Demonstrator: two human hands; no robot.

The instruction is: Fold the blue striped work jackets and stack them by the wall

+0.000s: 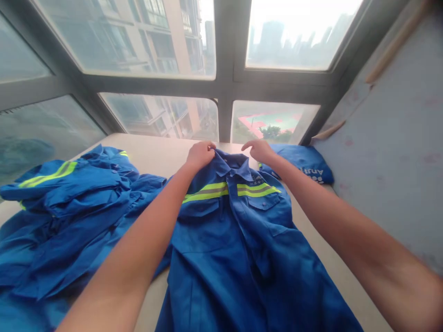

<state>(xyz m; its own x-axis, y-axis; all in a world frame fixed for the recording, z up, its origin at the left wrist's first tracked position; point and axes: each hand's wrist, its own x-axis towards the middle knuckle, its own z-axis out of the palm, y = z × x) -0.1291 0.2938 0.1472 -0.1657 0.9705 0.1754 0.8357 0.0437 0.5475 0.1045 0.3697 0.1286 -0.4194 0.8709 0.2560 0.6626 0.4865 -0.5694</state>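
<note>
A blue work jacket (211, 230) with yellow-green and grey reflective bands lies front up, its collar toward the windows. At the collar's left end, my left hand (201, 154) pinches the fabric near the shoulder. My right hand (259, 151) is just beyond the collar's right side, its index finger extended and apart from the other fingers, with nothing visible in it. A chest pocket with a flap sits below the band on each side of the jacket front.
Crumpled blue garments (76, 203) with reflective bands lie at the left. Behind my right forearm is a folded blue item (301, 161) with white lettering. The pale surface (145, 147) ends at framed windows (224, 87); a patterned wall (391, 161) stands at the right.
</note>
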